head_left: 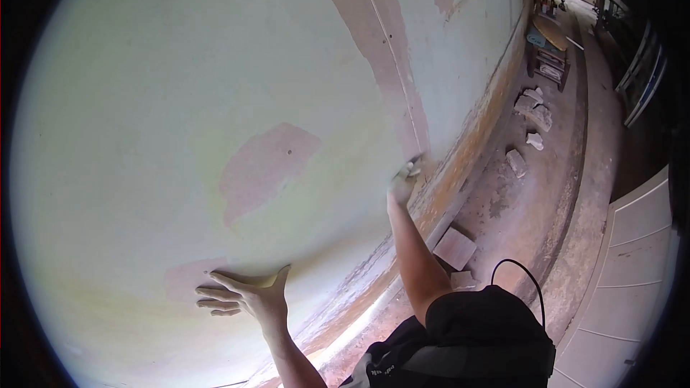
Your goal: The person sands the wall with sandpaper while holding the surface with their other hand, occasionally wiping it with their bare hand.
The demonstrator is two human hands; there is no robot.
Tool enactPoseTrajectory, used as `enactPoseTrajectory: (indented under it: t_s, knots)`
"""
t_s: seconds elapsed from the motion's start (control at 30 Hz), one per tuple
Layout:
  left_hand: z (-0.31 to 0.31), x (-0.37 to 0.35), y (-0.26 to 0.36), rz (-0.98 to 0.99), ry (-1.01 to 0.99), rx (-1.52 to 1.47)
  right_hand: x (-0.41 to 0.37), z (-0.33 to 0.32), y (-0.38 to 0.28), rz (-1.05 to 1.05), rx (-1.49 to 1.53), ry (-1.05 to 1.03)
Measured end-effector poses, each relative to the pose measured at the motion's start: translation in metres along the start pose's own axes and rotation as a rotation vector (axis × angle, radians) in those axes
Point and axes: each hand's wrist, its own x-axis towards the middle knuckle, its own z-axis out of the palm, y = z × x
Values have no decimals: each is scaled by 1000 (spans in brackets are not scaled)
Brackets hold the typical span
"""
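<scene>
My left hand is spread open with its fingers apart and lies against the pale green wall, at the edge of a small pinkish bare patch. Further along, my right hand is closed near the lower end of a long brownish-pink strip where the paint is gone. A thin crack line runs down that strip. The right hand is smeared by motion. Something small and dark shows at its fingertips, too blurred to name. Between the hands and above them is a larger pink patch with a dark dot.
A worn brown band runs along the wall's base. On the concrete floor lie a square tile and several broken chunks. Further off stands a small wooden rack. A white panel leans at the right.
</scene>
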Motion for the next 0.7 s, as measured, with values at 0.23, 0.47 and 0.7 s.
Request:
enactPoseTrajectory:
  t_s: [0.23, 0.47, 0.7]
  knots:
    - [-10, -6, 21, 56, -16, 48, -48, 28, -186, -500, -277, -442]
    - [1, -5, 31, 268, -22, 154, -2, -24, -27, -332, -229, -271]
    - [4, -3, 27, 324, -75, 76, 10, 5, -31, -37, -33, -34]
